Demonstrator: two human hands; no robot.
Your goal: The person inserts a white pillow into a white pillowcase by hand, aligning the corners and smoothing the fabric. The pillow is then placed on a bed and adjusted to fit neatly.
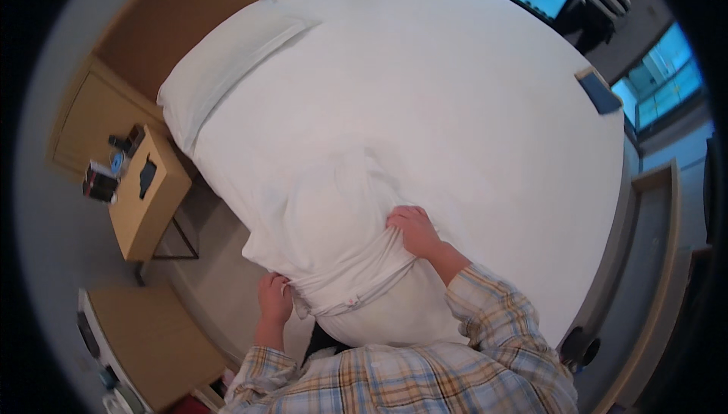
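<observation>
A white pillow (402,308) lies at the near side of the bed, close against my body. Its far part is covered by a white pillowcase (334,224), whose near edge is gathered in folds across the pillow. My left hand (274,299) is closed on the pillowcase at its left corner, just off the bed's edge. On the right side, the fingers of my right hand (413,230) are curled on the bunched fabric of the same pillowcase.
The bed (470,103) has a smooth white sheet, with another white pillow (227,65) at its far left. A wooden desk (163,194) and a brown cabinet (152,338) stand on the left. Farther off, a person (603,4) stands beyond the far right side.
</observation>
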